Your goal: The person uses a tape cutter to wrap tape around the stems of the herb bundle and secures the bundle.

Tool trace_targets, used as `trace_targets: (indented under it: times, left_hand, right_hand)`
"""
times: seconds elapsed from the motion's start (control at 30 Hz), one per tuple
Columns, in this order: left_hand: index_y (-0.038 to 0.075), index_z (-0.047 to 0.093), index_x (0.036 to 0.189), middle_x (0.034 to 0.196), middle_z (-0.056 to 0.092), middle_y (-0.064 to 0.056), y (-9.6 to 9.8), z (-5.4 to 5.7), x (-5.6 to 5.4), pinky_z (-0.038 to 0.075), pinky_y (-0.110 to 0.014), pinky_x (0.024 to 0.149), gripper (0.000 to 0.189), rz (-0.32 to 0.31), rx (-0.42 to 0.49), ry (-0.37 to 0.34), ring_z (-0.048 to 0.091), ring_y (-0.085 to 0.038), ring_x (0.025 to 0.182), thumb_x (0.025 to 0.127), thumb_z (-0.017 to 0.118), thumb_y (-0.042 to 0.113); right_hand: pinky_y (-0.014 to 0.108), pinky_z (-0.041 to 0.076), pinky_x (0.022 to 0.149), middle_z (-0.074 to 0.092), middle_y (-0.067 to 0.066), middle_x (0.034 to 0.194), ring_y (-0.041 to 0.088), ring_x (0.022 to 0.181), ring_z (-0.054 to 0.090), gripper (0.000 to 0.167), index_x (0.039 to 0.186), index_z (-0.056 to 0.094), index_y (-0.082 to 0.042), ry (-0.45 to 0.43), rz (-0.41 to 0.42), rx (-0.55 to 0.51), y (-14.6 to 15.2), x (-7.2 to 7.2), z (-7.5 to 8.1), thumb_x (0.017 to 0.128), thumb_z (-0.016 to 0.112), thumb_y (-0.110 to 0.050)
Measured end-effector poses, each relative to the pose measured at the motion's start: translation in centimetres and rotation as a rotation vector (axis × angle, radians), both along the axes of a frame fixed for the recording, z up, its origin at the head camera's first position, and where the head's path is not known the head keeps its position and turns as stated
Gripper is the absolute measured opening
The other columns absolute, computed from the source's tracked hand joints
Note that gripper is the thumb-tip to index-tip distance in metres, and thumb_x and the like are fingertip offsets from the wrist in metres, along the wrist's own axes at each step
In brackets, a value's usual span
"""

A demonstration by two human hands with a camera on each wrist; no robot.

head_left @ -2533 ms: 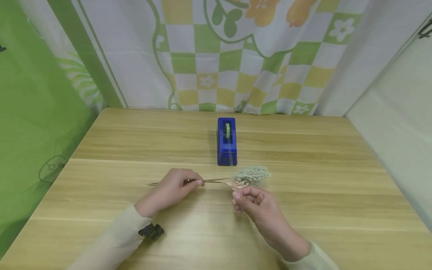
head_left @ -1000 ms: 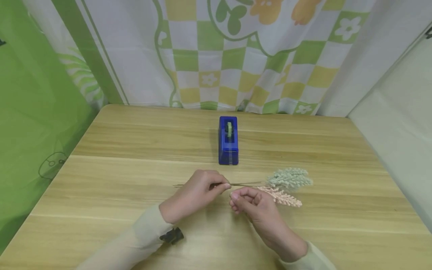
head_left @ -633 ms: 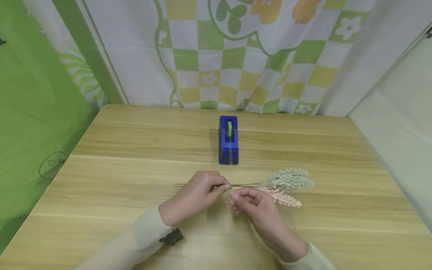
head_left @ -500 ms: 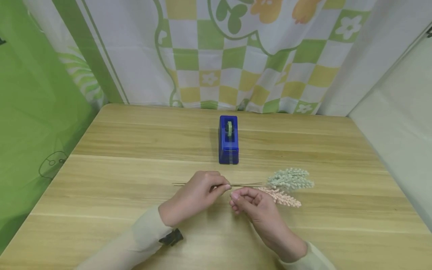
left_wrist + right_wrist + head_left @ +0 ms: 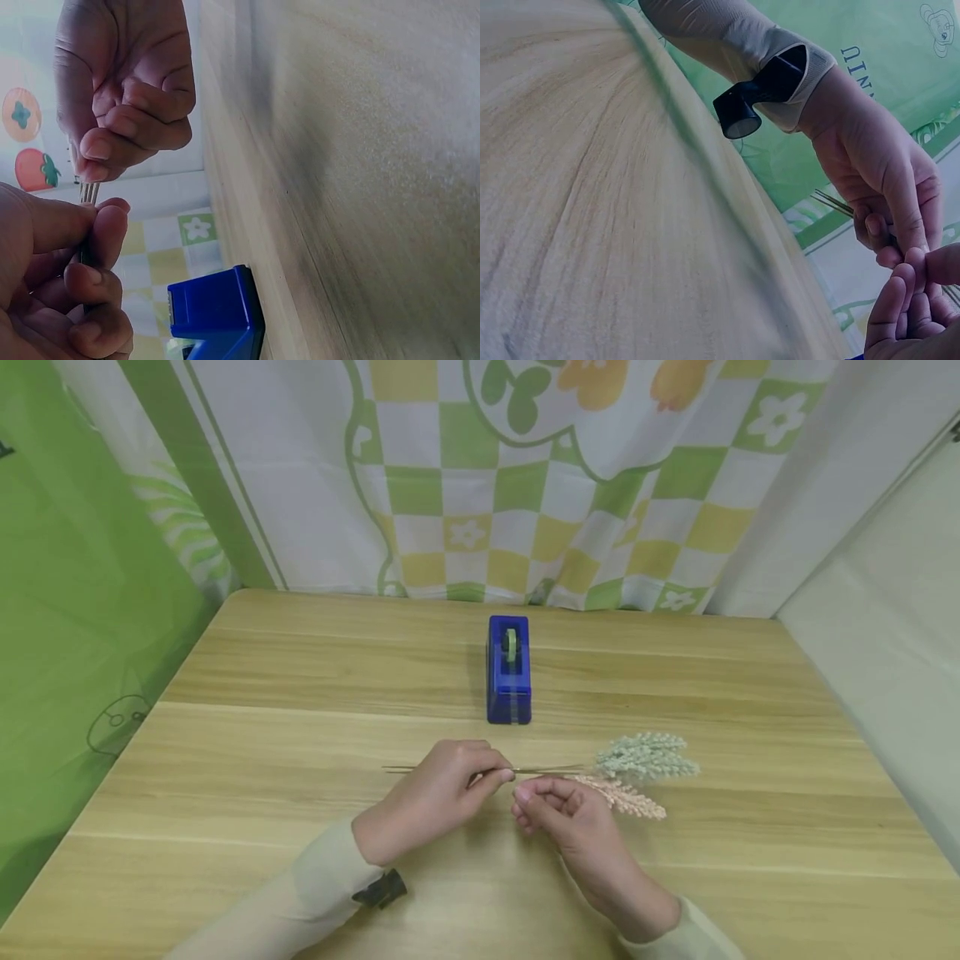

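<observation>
My left hand point(image 5: 438, 789) pinches several thin brown stems point(image 5: 551, 770) between thumb and fingers, their bare ends sticking out to the left. These stems lead right to a pale green flower spray point(image 5: 648, 757) and a peach-pink one point(image 5: 633, 800), both fluffy like dried grass. Just below the stems, my right hand point(image 5: 581, 827) has thumb and index pressed together, its other fingers curled. In the left wrist view, a pale clear sliver that looks like tape point(image 5: 73, 156) shows beside the right thumb, close to the stems; most of it is hidden.
A blue tape dispenser point(image 5: 498, 706) stands behind the hands on the wooden table point(image 5: 300, 660), its tape end facing me. Patterned curtains point(image 5: 412, 493) hang at the table's far edge. A black wrist camera point(image 5: 381, 889) sits at the left sleeve.
Earlier, my left hand and the flower sprays were farther left; they have shifted right past my right hand. Over the last half second both hands have stayed nearly still.
</observation>
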State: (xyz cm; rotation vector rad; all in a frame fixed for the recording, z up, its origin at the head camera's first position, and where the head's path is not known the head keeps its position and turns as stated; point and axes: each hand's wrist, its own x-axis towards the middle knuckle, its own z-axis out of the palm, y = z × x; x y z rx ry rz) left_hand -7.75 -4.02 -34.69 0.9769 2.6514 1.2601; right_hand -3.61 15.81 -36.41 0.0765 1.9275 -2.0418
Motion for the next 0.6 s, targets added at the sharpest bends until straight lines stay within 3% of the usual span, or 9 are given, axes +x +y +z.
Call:
trace_targets:
  times: [0.13, 0.43, 0.6]
  left_hand:
    - [0.004, 0.079, 0.102, 0.091, 0.078, -0.009, 0.02, -0.02, 0.05, 0.05, -0.019, 0.063, 0.016, 0.001, 0.005, -0.012, 0.049, -0.001, 0.065, 0.103, 0.064, 0.012]
    - [0.004, 0.079, 0.102, 0.092, 0.079, -0.009, 0.16, -0.07, 0.07, 0.05, -0.019, 0.059, 0.016, -0.003, 0.025, -0.039, 0.048, 0.0, 0.061, 0.103, 0.065, 0.012]
    - [0.005, 0.079, 0.102, 0.09, 0.079, -0.009, 0.17, 0.04, 0.14, 0.047, -0.018, 0.055, 0.016, 0.003, 0.028, -0.061, 0.046, 0.0, 0.058, 0.103, 0.065, 0.012]
  right_hand:
    - [0.022, 0.059, 0.079, 0.074, -0.005, 0.084, 0.008, 0.08, 0.068, 0.025, 0.114, 0.062, 0.017, -0.003, -0.02, 0.013, -0.07, -0.14, -0.24, 0.099, 0.065, -0.003]
    - [0.021, 0.059, 0.079, 0.072, -0.005, 0.083, 0.009, 0.078, 0.067, 0.016, 0.109, 0.064, 0.013, -0.006, -0.059, 0.009, -0.1, -0.4, -0.56, 0.098, 0.064, 0.001]
    - [0.022, 0.059, 0.082, 0.073, -0.004, 0.085, 0.01, 0.079, 0.067, 0.023, 0.113, 0.063, 0.014, -0.006, -0.063, 0.035, -0.09, -0.61, -0.71, 0.099, 0.066, -0.004]
